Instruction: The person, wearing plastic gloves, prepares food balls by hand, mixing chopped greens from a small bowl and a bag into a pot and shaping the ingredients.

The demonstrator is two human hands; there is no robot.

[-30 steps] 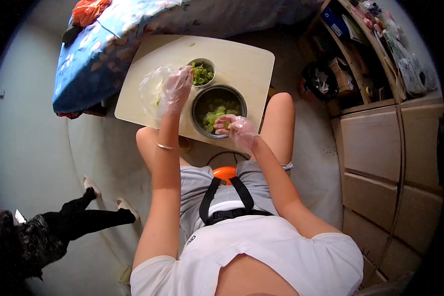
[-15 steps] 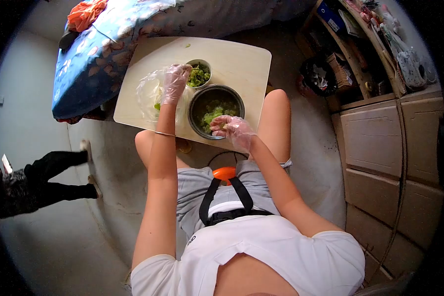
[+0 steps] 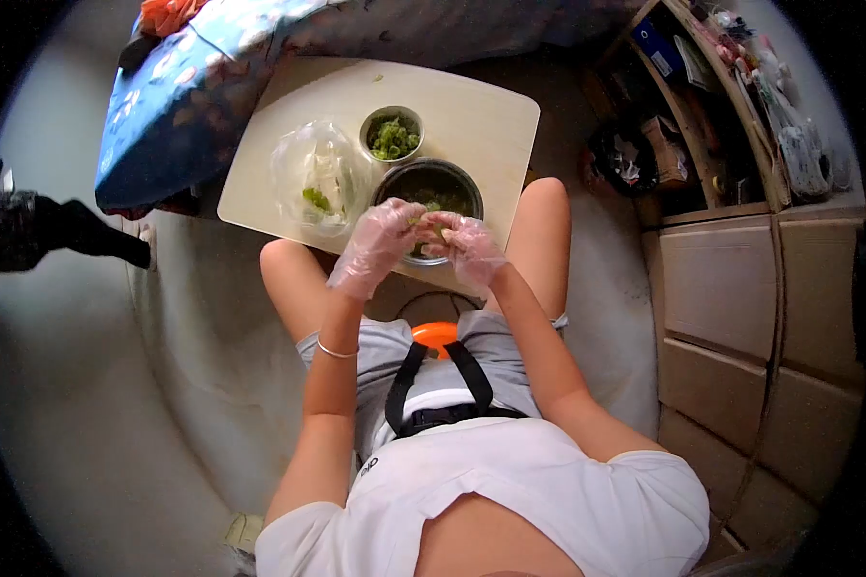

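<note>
My left hand (image 3: pixel 377 240), in a clear plastic glove, is closed, its fingertips meeting those of my gloved right hand (image 3: pixel 464 248) above the near side of a dark round pot (image 3: pixel 431 176). Both hands pinch something small and green between them, too small to make out. Green pieces lie in the pot, partly hidden by the hands. Behind it stands a smaller bowl (image 3: pixel 393 133) of green pieces. A clear plastic bag (image 3: pixel 319 178) with pale and green leafy bits lies to the left of the pot.
The pale table (image 3: pixel 481 115) stands before my knees. Behind it is a blue flowered cloth (image 3: pixel 178 106). A black-lined bin (image 3: pixel 623 157) and a wooden shelf (image 3: pixel 726 207) are at the right. At the far left a person in dark clothes (image 3: pixel 58 231) is partly in view.
My left hand has come from beside the small bowl back toward me, to my right hand over the pot. The other person has moved toward the upper left.
</note>
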